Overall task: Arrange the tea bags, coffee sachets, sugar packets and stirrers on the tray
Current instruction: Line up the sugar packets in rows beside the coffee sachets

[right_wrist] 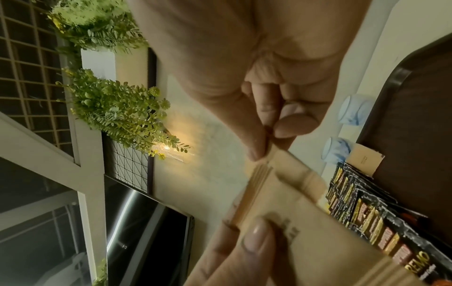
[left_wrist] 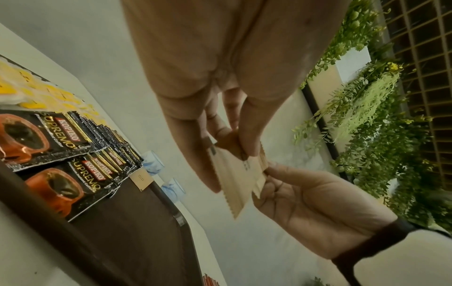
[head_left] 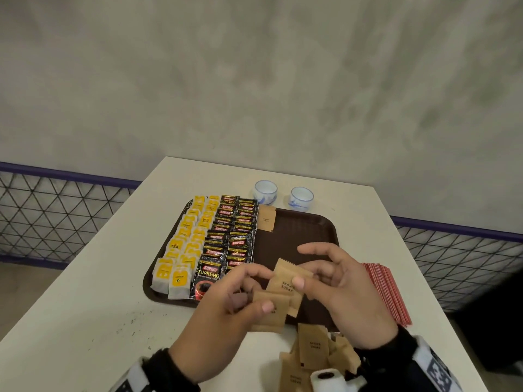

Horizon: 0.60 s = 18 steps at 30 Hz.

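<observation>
A brown tray holds rows of yellow tea bags at its left, black coffee sachets beside them, and one brown sugar packet at the far edge. Above the tray's near edge my left hand grips a small stack of brown sugar packets. My right hand pinches the top packet of that stack between thumb and fingers. In the left wrist view the stack sits between both hands. Red stirrers lie on the table right of the tray.
More loose sugar packets lie on the white table near its front edge. Two small white-and-blue cups stand behind the tray. A wire-mesh railing runs beyond the table on both sides.
</observation>
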Each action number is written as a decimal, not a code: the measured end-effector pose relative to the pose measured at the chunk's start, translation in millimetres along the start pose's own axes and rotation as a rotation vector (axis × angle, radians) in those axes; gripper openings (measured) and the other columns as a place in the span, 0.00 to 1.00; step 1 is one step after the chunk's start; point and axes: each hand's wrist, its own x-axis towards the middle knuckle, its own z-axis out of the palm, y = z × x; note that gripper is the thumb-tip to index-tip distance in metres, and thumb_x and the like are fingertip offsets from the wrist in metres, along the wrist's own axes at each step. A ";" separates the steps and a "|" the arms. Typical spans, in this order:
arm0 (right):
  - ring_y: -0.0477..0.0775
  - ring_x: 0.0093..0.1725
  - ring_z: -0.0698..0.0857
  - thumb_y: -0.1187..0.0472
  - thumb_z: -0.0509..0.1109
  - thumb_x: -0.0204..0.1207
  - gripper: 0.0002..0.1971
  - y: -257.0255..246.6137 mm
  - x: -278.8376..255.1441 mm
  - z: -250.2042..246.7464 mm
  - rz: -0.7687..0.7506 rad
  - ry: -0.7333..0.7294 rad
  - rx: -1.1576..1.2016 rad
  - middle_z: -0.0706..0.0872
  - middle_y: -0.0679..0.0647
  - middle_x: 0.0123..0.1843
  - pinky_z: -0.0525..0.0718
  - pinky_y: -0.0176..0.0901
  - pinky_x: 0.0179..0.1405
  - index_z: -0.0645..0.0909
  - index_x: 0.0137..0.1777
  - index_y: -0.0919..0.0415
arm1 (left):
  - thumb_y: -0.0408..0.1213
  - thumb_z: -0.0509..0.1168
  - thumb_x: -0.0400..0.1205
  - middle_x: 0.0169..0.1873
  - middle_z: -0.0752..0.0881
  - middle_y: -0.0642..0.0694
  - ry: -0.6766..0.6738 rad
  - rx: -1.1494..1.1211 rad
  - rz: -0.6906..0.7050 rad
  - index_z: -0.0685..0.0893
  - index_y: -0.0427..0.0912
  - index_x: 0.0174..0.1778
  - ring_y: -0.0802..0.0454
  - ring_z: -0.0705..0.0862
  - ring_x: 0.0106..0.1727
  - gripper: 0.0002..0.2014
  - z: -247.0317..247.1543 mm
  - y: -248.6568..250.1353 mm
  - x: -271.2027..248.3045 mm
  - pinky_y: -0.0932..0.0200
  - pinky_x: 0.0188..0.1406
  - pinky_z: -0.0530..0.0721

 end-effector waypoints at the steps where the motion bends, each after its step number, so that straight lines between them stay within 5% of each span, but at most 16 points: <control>1: 0.49 0.40 0.88 0.71 0.76 0.72 0.20 0.2 1.9 2.1 0.000 -0.011 0.002 0.92 0.57 0.42 0.83 0.38 0.39 0.79 0.60 0.54 | 0.28 0.73 0.74 0.41 0.83 0.37 0.030 -0.004 -0.008 0.83 0.54 0.50 0.37 0.88 0.48 0.16 0.9 -1.9 3.5 0.45 0.43 0.89; 6: 0.53 0.42 0.89 0.70 0.77 0.70 0.18 7.0 11.7 7.5 0.049 -0.023 0.064 0.92 0.58 0.43 0.86 0.41 0.42 0.81 0.58 0.57 | 0.29 0.77 0.69 0.33 0.86 0.44 0.152 0.071 -0.019 0.82 0.48 0.48 0.44 0.88 0.38 0.16 -2.0 -7.8 14.8 0.47 0.39 0.89; 11: 0.58 0.41 0.89 0.73 0.75 0.72 0.08 29.7 42.0 -2.4 0.161 -0.035 0.104 0.91 0.61 0.43 0.87 0.44 0.39 0.86 0.49 0.65 | 0.32 0.79 0.67 0.33 0.86 0.47 0.175 0.140 -0.079 0.85 0.52 0.44 0.58 0.82 0.31 0.16 -14.1 -20.7 22.6 0.62 0.35 0.83; 14: 0.52 0.33 0.84 0.79 0.70 0.73 0.08 44.1 90.6 -10.5 0.286 0.149 0.227 0.88 0.62 0.38 0.84 0.37 0.33 0.84 0.46 0.68 | 0.35 0.80 0.65 0.36 0.86 0.50 0.143 0.164 -0.138 0.85 0.55 0.42 0.55 0.86 0.35 0.15 -19.8 -31.9 22.7 0.55 0.41 0.87; 18: 0.53 0.42 0.87 0.78 0.71 0.73 0.10 71.1 165.1 -6.1 0.362 0.229 0.080 0.88 0.60 0.42 0.85 0.38 0.36 0.84 0.43 0.62 | 0.55 0.84 0.49 0.34 0.87 0.49 0.076 0.049 -0.220 0.86 0.51 0.42 0.53 0.86 0.36 0.28 -23.8 -44.8 23.3 0.50 0.51 0.86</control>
